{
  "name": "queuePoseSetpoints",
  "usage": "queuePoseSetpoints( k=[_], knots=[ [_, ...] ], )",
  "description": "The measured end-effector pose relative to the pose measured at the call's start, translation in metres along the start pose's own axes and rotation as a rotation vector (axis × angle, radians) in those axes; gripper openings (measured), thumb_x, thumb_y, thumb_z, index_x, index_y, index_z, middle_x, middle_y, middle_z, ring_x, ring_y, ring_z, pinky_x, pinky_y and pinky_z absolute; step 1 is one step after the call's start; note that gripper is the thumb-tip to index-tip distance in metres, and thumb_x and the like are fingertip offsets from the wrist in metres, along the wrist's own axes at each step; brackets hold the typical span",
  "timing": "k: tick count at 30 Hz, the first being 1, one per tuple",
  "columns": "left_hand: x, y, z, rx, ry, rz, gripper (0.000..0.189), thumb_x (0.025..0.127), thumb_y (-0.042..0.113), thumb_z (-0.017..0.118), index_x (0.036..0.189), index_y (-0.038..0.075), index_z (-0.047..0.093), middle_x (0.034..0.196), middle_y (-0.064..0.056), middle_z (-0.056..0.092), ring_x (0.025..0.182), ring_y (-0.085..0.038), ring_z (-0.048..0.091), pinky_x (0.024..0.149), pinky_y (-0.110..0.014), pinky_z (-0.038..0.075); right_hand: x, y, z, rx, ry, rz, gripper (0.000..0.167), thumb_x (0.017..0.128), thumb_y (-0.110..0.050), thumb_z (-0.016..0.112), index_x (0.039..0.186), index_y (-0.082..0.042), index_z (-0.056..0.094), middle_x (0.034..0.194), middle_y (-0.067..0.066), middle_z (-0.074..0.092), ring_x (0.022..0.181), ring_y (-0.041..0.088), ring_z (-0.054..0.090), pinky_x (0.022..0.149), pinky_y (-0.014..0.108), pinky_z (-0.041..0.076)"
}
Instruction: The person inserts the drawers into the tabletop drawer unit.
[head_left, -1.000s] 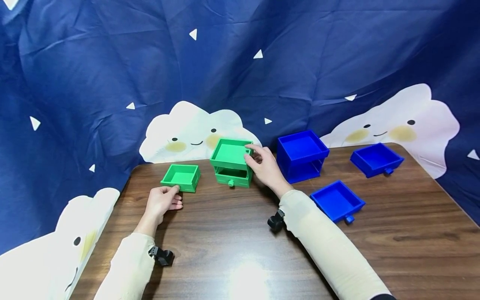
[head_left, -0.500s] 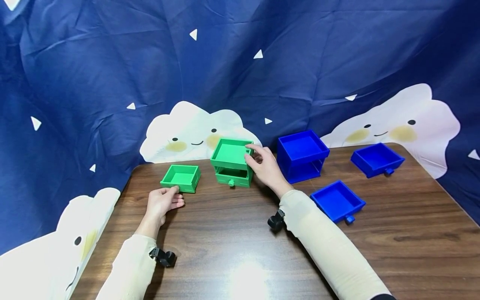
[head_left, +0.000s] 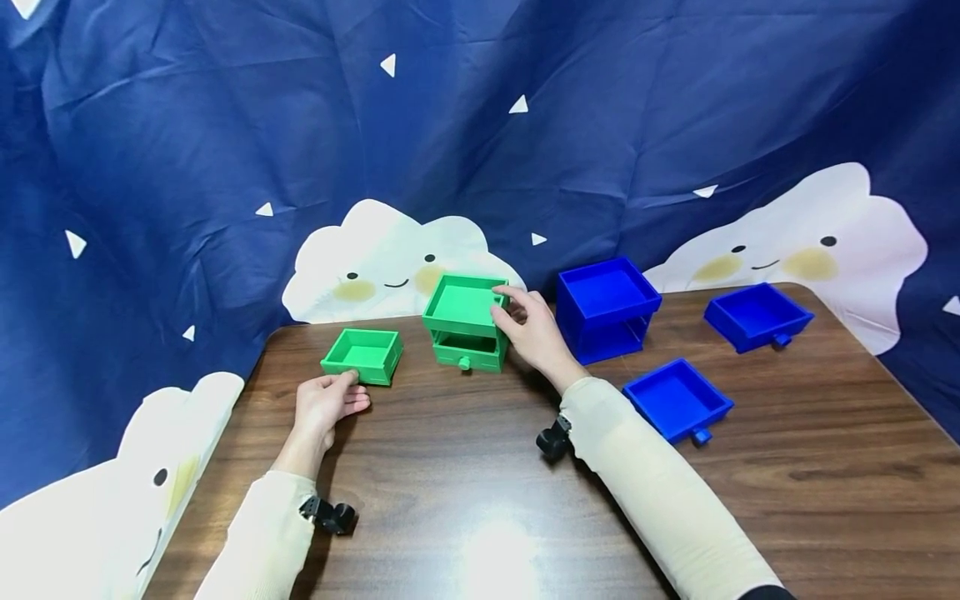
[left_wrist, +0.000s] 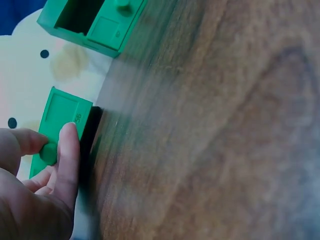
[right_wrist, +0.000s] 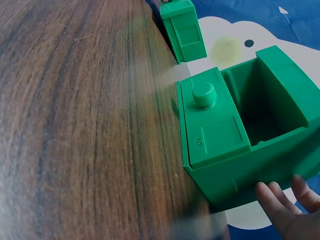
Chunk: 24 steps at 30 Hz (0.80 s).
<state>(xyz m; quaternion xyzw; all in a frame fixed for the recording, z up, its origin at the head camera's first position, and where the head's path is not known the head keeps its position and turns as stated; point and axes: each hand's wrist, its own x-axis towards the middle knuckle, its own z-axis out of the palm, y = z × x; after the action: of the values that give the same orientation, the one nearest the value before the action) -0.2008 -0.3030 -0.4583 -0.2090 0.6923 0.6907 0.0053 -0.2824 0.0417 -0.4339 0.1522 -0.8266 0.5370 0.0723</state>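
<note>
- Dark-blue cloth (head_left: 600, 125) printed with white clouds (head_left: 397, 250) is hanging behind my wooden table (head_left: 442, 467).
- My left hand (head_left: 324, 404) is pinching the round knob (left_wrist: 48, 153) of a green drawer (head_left: 362, 354); this drawer is staying apart from the green cabinet (head_left: 463, 304), to its left, and I cannot tell whether it is touching the table.
- My right hand (head_left: 534, 329), unclenched, is touching the cabinet's right side with its fingertips.
- Inside that cabinet, a lower drawer (head_left: 486, 361) is filling the bottom slot, while the upper slot is standing open.
- Just right of my right hand, a blue cabinet (head_left: 607, 292) is standing.
- Farther right, one blue drawer (head_left: 677, 400) is lying beside my sleeve (head_left: 652, 475) and another blue drawer (head_left: 759, 317) is lying farther back.
</note>
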Motion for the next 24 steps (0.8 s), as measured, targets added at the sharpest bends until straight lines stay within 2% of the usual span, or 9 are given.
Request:
queuePoseSetpoints(
  k=[10, 24],
  knots=[
    [-0.008, 0.000, 0.000, -0.032, 0.001, -0.003, 0.031, 0.108, 0.013, 0.061, 0.127, -0.012, 0.064, 0.074, -0.002, 0.073, 0.064, -0.010, 0.075, 0.069, -0.026, 0.066, 0.000, 0.000, -0.001, -0.010, 0.016, -0.005, 0.040, 0.108, -0.024, 0.066, 0.146, -0.010, 0.066, 0.115, 0.018, 0.057, 0.106, 0.034, 0.064, 0.097, 0.042, 0.053],
    [-0.027, 0.003, 0.008, -0.072, -0.022, 0.037, 0.023, 0.107, 0.010, 0.062, 0.116, -0.011, 0.066, 0.070, -0.002, 0.073, 0.061, -0.011, 0.074, 0.066, -0.028, 0.066, 0.000, 0.000, 0.001, -0.002, 0.010, -0.006, 0.041, 0.109, -0.025, 0.065, 0.146, -0.010, 0.065, 0.117, 0.020, 0.057, 0.106, 0.035, 0.064, 0.097, 0.043, 0.053]
  ],
)
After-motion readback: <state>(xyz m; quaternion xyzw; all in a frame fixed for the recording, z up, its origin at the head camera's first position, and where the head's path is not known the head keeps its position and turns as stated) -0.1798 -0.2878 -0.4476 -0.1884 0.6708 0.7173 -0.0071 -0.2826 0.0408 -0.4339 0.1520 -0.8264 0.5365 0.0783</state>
